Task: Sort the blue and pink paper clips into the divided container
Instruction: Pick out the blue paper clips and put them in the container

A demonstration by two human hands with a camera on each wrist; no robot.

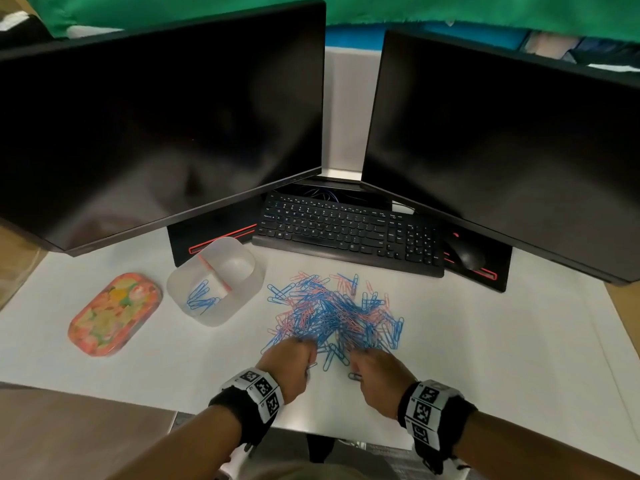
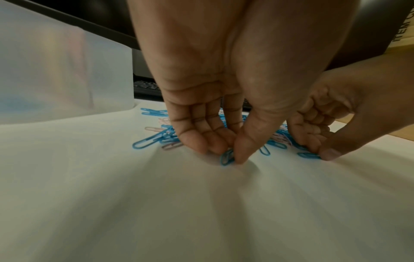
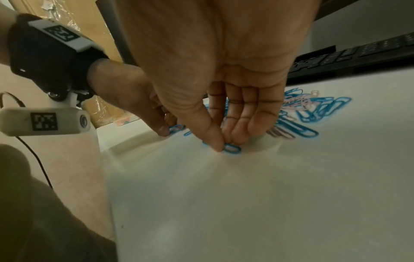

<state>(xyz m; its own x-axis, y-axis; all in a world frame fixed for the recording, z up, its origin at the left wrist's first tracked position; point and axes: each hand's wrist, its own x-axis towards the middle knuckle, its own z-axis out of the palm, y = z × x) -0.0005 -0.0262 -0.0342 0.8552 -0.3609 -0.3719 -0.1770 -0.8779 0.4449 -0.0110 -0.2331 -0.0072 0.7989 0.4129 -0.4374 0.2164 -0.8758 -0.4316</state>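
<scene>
A mixed pile of blue and pink paper clips lies on the white table in front of the keyboard. The translucent divided container stands to the pile's left; several blue clips lie in its near compartment, and the far one looks bare. My left hand is at the pile's near edge, thumb and fingers pinching a blue clip against the table. My right hand is beside it, pinching another blue clip the same way.
A floral oval lid lies left of the container. A black keyboard and mouse sit behind the pile, under two dark monitors. The table's near edge runs just behind my wrists.
</scene>
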